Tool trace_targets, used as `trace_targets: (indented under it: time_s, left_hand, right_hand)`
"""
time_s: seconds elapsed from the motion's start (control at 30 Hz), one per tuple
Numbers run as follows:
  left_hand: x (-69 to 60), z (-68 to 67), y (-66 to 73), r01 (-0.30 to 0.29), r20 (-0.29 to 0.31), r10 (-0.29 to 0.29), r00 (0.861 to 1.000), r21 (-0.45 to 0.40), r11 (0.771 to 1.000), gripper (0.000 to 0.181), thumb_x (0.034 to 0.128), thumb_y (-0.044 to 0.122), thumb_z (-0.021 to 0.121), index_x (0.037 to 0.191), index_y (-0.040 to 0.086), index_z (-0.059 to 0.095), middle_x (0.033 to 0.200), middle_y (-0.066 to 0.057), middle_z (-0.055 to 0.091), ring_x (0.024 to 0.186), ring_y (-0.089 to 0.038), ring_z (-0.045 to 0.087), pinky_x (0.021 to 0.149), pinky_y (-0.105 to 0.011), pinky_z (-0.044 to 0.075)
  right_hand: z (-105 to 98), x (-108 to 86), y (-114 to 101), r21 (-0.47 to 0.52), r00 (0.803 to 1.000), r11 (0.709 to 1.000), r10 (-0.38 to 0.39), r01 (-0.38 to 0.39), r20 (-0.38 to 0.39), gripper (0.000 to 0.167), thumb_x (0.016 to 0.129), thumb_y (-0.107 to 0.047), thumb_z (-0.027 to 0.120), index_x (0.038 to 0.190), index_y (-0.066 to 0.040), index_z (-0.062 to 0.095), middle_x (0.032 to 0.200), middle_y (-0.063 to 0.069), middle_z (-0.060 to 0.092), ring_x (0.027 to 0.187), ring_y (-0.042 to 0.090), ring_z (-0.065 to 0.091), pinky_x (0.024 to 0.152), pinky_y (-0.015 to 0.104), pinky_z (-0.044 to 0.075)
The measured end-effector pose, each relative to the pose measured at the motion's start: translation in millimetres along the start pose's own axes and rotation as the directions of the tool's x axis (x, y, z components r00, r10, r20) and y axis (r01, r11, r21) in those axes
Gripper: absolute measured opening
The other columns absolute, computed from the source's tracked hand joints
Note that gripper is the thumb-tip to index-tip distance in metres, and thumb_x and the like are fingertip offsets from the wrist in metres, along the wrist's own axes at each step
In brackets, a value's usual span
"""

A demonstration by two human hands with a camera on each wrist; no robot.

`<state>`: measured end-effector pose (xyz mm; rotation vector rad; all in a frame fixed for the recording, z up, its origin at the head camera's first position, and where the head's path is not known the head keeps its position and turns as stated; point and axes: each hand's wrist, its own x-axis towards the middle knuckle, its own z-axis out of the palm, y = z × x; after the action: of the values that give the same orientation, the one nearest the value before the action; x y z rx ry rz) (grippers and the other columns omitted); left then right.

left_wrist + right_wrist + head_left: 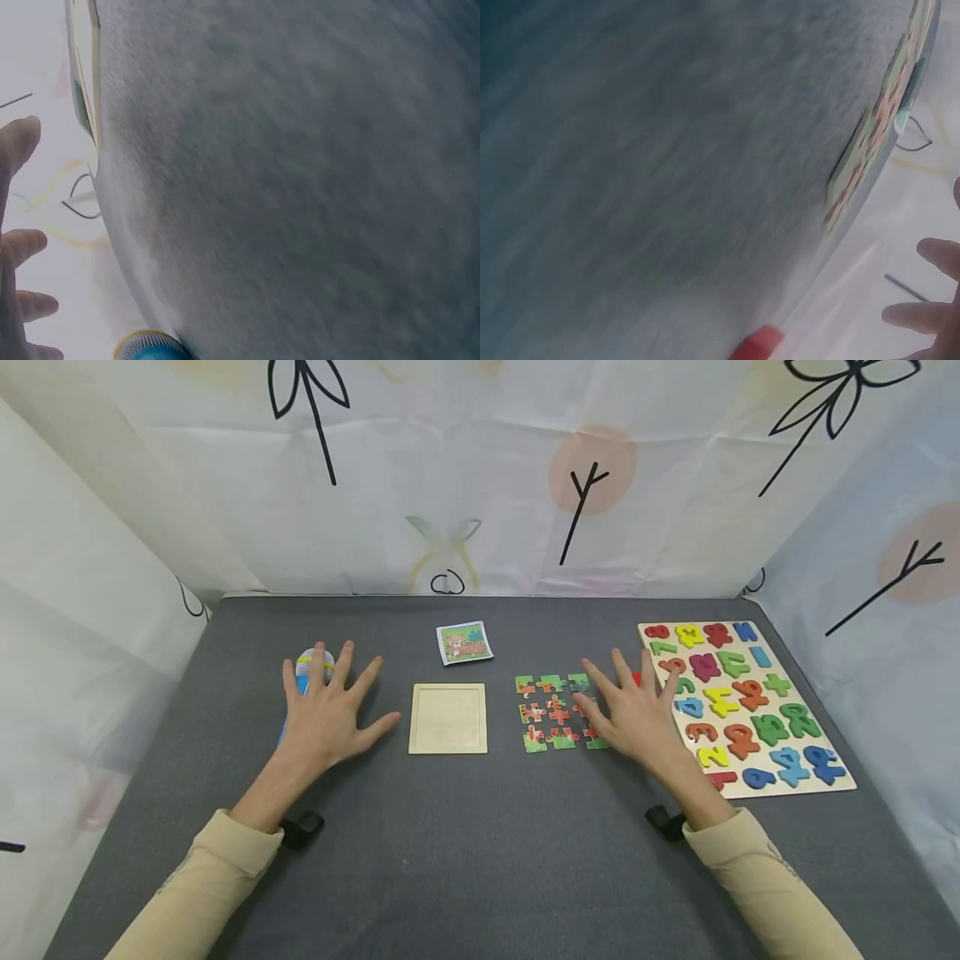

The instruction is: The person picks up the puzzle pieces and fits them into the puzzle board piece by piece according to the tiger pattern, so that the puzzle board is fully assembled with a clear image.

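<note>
Hovering splayed, holding nothing: right grip (637, 714), nearer the small green-and-red printed jigsaw pieces (558, 715), rows mostly left of it; left grip (325, 718), likewise splayed, left of the square pale wooden tray (447, 719).

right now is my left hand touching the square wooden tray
Apart. The head view shows it: a narrow strip of grey tabletop lies between the thumb of the left hand and the square wooden tray.
</note>
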<state>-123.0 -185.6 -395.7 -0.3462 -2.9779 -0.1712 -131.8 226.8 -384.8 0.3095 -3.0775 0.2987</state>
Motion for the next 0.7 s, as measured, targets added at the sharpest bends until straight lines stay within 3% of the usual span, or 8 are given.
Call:
trace_targets:
  time_s: [0.23, 0.47, 0.57, 0.7]
  left_hand:
    - [5.3, 3.1, 10.5, -0.047, 0.057, 0.048, 0.997, -0.014, 0.999, 0.087, 0.0892, 0.068, 0.061, 0.159, 0.019, 0.039, 0.167, -0.023, 0.027, 0.154, -0.054, 0.018, 0.12, -0.076, 0.017]
    - [14.1, 6.6, 13.7, -0.108, 0.123, 0.116, 0.986, -0.073, 0.991, 0.092, 0.0893, 0.067, 0.063, 0.161, 0.017, 0.035, 0.165, -0.026, 0.03, 0.151, -0.054, 0.029, 0.122, -0.066, 0.028]
    - [18.0, 6.5, 13.0, -0.135, 0.165, 0.154, 0.974, -0.12, 0.984, 0.092, 0.0895, 0.064, 0.065, 0.161, 0.016, 0.034, 0.164, -0.026, 0.031, 0.149, -0.054, 0.033, 0.119, -0.066, 0.033]
    - [22.7, 6.0, 12.6, -0.155, 0.249, 0.202, 0.947, -0.196, 0.968, 0.096, 0.0871, 0.063, 0.07, 0.161, 0.014, 0.033, 0.165, -0.023, 0.031, 0.15, -0.051, 0.031, 0.112, -0.069, 0.039]
  right_hand:
    - [5.8, 9.1, -18.0, 0.031, 0.999, 0.999, -0.038, 0.038, 0.013, 0.061, 0.103, -0.049, 0.054, 0.156, -0.022, 0.044, 0.165, 0.025, 0.031, 0.156, 0.055, 0.009, 0.114, 0.084, 0.001]
    - [9.7, 23.3, -36.6, 0.062, 0.997, 0.997, -0.059, 0.056, 0.054, 0.061, 0.103, -0.052, 0.053, 0.155, -0.021, 0.047, 0.165, 0.023, 0.033, 0.156, 0.051, 0.014, 0.117, 0.082, 0.004]
    - [13.0, 30.5, -43.2, 0.066, 0.995, 0.995, -0.077, 0.073, 0.061, 0.059, 0.103, -0.053, 0.053, 0.153, -0.021, 0.05, 0.163, 0.022, 0.036, 0.155, 0.049, 0.019, 0.118, 0.08, 0.01]
    - [15.7, 40.0, -50.0, 0.071, 0.991, 0.991, -0.118, 0.114, 0.055, 0.056, 0.102, -0.049, 0.056, 0.148, -0.018, 0.056, 0.159, 0.022, 0.042, 0.153, 0.049, 0.026, 0.118, 0.075, 0.023]
